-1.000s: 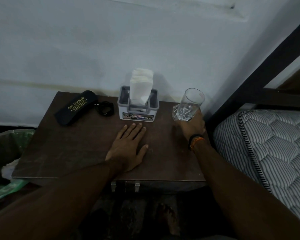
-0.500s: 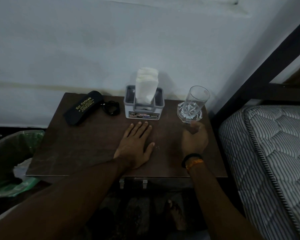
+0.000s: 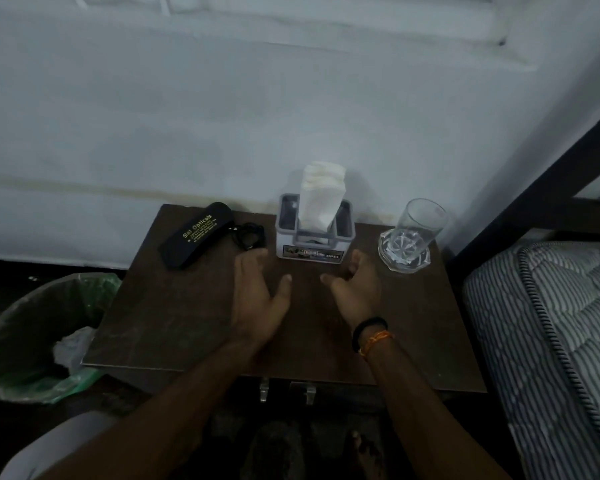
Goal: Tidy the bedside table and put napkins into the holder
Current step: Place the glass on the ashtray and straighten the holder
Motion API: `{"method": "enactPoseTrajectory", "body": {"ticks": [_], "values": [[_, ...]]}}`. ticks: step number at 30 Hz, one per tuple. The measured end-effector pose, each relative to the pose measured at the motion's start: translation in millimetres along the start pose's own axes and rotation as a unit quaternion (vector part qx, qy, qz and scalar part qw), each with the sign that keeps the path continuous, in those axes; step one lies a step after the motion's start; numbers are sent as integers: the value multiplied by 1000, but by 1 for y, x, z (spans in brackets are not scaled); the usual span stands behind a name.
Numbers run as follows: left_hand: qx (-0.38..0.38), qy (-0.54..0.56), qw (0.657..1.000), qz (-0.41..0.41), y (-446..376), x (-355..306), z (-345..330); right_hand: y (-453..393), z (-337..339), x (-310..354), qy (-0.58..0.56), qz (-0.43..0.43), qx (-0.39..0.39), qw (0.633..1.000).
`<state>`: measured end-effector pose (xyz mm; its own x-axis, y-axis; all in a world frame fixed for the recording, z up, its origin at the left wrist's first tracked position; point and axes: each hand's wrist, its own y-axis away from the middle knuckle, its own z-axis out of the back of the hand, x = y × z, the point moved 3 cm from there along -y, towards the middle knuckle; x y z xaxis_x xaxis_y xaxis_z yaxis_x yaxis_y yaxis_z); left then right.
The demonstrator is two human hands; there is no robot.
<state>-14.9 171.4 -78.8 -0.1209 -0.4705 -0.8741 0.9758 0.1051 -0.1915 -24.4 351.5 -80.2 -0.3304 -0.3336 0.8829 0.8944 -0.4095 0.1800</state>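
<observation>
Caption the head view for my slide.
Both hands, left hand and right hand, open before the napkin holder, between a glasses case and a glass.

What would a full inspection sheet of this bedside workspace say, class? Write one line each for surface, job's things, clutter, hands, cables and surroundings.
Surface: dark brown bedside table, worn top.
Job's things: white napkins stand upright in the grey holder at the back edge.
Clutter: black spectacle case at back left, a small black item beside it; drinking glass at back right.
Hands: left hand and right hand open in front of the holder, holding nothing.
Cables: nothing seen.
Surroundings: lined bin to the left, striped mattress to the right, pale wall behind.
</observation>
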Motion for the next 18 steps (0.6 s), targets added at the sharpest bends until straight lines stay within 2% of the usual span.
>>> {"method": "enactPoseTrajectory", "body": {"ticks": [2, 4, 8, 13, 18], "values": [[20, 40, 997, 59, -16, 0, 4, -3, -2, 3, -6, 14, 2, 1000], [59, 71, 992, 83, -28, 1, 3, -3, -6, 6, -21, 29, 13, 999], [150, 126, 978, 71, -37, -2, -6, 0, -9, 11, -37, 48, 21, 998], [153, 136, 976, 78, -36, 1, -16, -2, -3, 9, -43, 43, 18, 998], [171, 110, 978, 42, -26, -9, -27, -5, 11, 2, -40, 15, -9, 999]]}}
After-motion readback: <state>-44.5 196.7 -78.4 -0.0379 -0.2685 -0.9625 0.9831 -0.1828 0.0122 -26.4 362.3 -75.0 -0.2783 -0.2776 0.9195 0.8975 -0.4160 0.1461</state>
